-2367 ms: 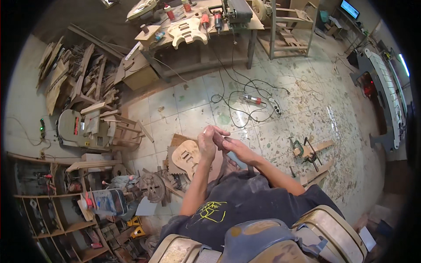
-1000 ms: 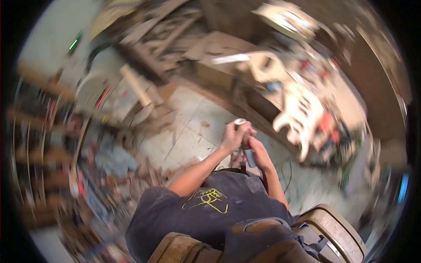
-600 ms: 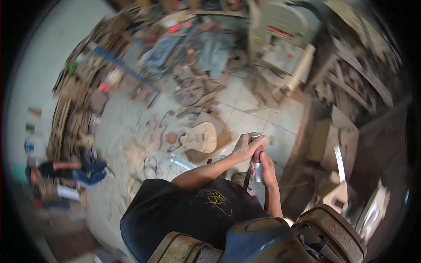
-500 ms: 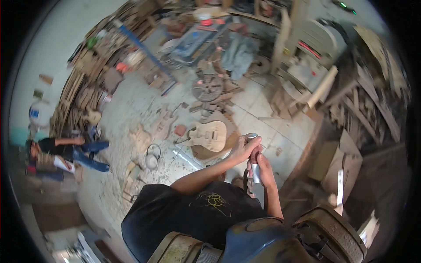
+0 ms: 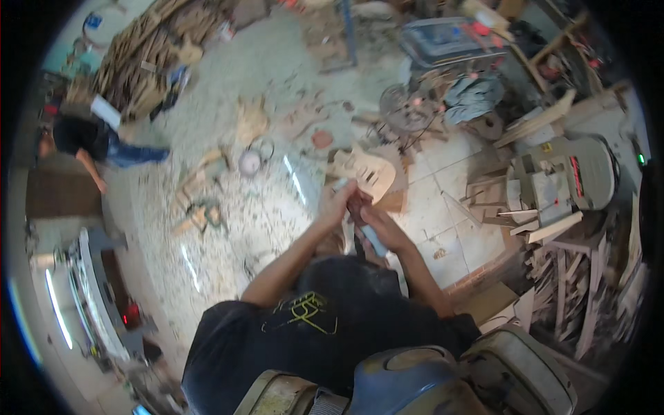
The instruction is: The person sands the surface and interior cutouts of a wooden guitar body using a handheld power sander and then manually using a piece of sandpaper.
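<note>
In front of my chest, both hands are closed around a short rod-like object (image 5: pixel 374 241) with pale silver-grey ends and a dark reddish-brown middle; its exact kind is unclear. My left hand (image 5: pixel 335 205) wraps its upper part, where a pale tip shows above the fingers. Lower down, my right hand (image 5: pixel 389 232) grips it from the right side. Just beyond the hands lies a pale wooden electric guitar body (image 5: pixel 370 173) with cut-out cavities, resting on a brown board (image 5: pixel 398 200).
A round metal disc (image 5: pixel 408 108) and a blue-grey cloth (image 5: pixel 474 98) lie farther off. At right stands a bandsaw-like machine (image 5: pixel 564 173) beside wood offcuts (image 5: pixel 567 290). More guitar-shaped blanks (image 5: pixel 250 119) lie on the shaving-strewn floor. Another person (image 5: pixel 83 138) is at far left.
My view has swung to the right, so the room shifts and tilts in the picture. Both hands keep their hold on the rod-like object. The other person's arm now hangs lower.
</note>
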Available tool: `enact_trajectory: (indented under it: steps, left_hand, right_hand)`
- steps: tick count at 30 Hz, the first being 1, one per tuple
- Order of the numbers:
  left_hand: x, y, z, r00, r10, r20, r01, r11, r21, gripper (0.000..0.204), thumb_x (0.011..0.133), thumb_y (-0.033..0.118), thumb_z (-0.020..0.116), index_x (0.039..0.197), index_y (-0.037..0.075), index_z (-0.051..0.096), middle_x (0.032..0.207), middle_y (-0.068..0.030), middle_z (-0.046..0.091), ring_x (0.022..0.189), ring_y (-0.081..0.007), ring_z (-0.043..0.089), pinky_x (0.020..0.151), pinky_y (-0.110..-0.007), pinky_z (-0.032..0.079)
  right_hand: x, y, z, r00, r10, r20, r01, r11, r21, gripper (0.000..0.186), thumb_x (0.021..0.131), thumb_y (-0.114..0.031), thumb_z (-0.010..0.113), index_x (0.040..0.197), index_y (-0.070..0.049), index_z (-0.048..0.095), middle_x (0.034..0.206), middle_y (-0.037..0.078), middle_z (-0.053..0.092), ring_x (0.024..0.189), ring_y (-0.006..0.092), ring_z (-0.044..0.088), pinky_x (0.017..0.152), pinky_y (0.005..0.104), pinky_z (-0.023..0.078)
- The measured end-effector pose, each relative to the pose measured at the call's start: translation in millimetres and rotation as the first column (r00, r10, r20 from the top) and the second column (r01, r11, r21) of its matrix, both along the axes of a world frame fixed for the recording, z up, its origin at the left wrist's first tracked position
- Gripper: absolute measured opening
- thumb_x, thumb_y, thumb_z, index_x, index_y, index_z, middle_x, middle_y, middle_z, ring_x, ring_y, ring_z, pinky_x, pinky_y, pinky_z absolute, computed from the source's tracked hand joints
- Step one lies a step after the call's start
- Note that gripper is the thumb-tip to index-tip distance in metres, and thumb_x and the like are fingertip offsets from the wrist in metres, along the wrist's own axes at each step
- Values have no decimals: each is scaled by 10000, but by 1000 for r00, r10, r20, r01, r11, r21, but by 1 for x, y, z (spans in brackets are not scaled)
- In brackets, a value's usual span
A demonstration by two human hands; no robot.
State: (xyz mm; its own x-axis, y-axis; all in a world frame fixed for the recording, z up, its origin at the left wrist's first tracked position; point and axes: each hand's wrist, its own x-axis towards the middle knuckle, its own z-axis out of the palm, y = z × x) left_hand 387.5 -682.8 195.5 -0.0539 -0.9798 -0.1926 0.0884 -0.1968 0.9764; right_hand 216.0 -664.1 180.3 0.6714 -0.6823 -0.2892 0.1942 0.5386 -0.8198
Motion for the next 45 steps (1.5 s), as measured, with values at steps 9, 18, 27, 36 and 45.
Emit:
enact_trajectory:
  steps: [9,18,27,36,45]
  left_hand:
    - [144,19,-46,891,400,-216,-357,910,210,478,1006,399,503,836,-18,663,824,-152,728,714,-190,682,710,-320,546]
    - [347,-15,-20,930,330,-162,-309,940,142,601,1008,492,470,895,-58,684,856,-180,726,801,-235,691,823,-358,531]
    - [441,-88,-57,801,536,-267,-486,842,232,505,1012,438,507,923,-30,676,885,-168,724,822,-207,689,798,-307,535]
    - [591,-215,-54,957,273,-94,-266,961,76,363,974,329,622,1070,-13,696,976,-73,705,916,-151,642,864,-292,496]
    - [730,-298,-73,623,761,181,-777,574,259,460,1017,427,531,1106,3,685,1080,-108,725,967,-184,686,894,-309,507]
  right_hand:
    - [138,-42,7,869,381,-314,-397,918,16,470,1024,-389,548,1319,-29,481,726,7,536,560,88,515,504,243,422]
    - [331,-95,19,797,393,-458,-482,871,-93,479,994,-422,591,1217,0,548,704,14,576,560,89,564,504,262,457]
    - [443,-180,22,738,415,-532,-517,854,-51,561,977,-360,631,1416,-46,480,737,28,600,559,90,557,498,255,457]
    - [548,-342,-13,734,318,-600,-637,630,-445,539,925,-502,627,1178,-26,614,878,143,655,595,228,642,646,396,508]
    - [592,-524,32,889,102,-447,-94,995,40,415,1009,-455,554,1127,-61,609,746,16,584,583,88,562,483,228,438]
